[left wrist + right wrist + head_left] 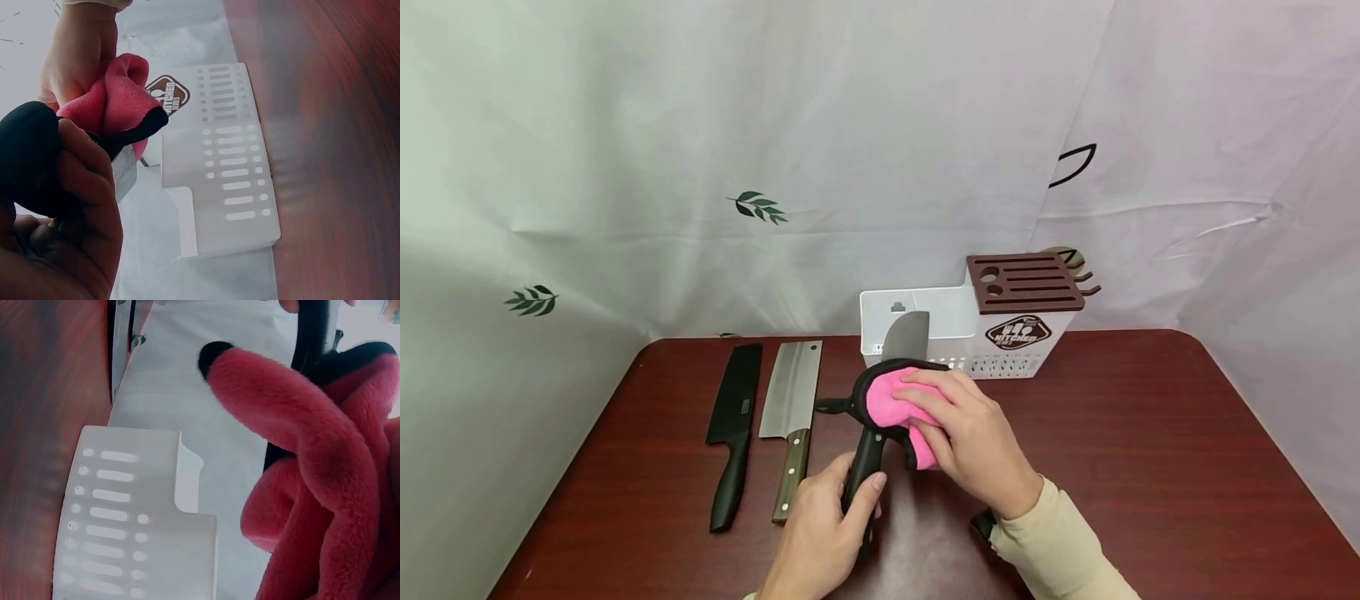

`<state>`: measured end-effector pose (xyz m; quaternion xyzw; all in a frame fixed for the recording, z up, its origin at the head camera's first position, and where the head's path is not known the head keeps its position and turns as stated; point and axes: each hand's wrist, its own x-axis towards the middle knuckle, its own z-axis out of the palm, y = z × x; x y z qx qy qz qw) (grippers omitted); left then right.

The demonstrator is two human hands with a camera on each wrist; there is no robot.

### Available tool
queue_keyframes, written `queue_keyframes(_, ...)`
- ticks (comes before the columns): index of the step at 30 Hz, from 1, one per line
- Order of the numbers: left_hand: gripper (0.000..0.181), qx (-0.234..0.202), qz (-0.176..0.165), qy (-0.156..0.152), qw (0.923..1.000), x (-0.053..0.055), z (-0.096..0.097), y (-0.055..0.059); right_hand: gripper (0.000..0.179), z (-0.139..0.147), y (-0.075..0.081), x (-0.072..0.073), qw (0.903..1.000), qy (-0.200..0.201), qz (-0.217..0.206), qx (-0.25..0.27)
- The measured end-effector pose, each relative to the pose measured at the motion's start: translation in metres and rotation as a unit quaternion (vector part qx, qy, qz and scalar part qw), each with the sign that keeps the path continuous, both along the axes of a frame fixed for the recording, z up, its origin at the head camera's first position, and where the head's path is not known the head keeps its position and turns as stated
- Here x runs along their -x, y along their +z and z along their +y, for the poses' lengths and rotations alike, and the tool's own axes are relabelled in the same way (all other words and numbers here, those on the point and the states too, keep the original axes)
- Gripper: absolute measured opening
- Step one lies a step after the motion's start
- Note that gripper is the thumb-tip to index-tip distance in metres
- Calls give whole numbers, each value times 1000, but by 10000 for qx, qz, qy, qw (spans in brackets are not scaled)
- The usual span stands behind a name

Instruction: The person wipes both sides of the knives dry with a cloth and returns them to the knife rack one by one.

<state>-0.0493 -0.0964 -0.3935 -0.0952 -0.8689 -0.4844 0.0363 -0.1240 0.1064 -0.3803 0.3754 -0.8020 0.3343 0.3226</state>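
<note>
My left hand (820,525) grips the black handle of a knife (907,335), its broad steel blade tilted up and away from me. In my right hand (981,437) is a pink cloth (889,402) with black edging, held over the lower part of the blade. The right thumb is hidden in the head view. Folds of the cloth (331,450) fill much of the right wrist view. To the left lie a black knife (733,421) and a cleaver (793,387) with a wooden handle, side by side, blades pointing away.
Behind the hands stands a white knife holder (917,298) with a brown slotted top (1026,282) and hooks on its right side. A small black object (983,525) lies partly under the right sleeve. Pale fabric (850,167) hangs around the reddish-brown table (1165,450).
</note>
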Motion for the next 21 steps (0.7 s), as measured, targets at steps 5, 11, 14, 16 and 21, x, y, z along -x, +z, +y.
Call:
queue_keyframes(5, 22, 5, -97, -73, 9999, 0, 0, 0, 25, -1, -1, 3, 9996, -220, -49, 142)
queue_keyframes(11, 23, 126, -79, -101, 9998, 1, -1, 1, 27, -1, -2, 6, 9988, -374, -196, 252)
queue_keyframes(14, 24, 155, -65, -120, 9998, 1, -1, 1, 27, 0, 0, 8, 9980, -511, -275, 258)
queue_keyframes(16, 23, 175, -39, -135, 9997, 1, -1, 1, 27, 1, 1, 10, 9973, -634, -286, 220)
queue_keyframes(21, 23, 164, -30, -235, 9996, 1, 0, 0, 29, 4, 3, 16, 9954, -914, -207, 203)
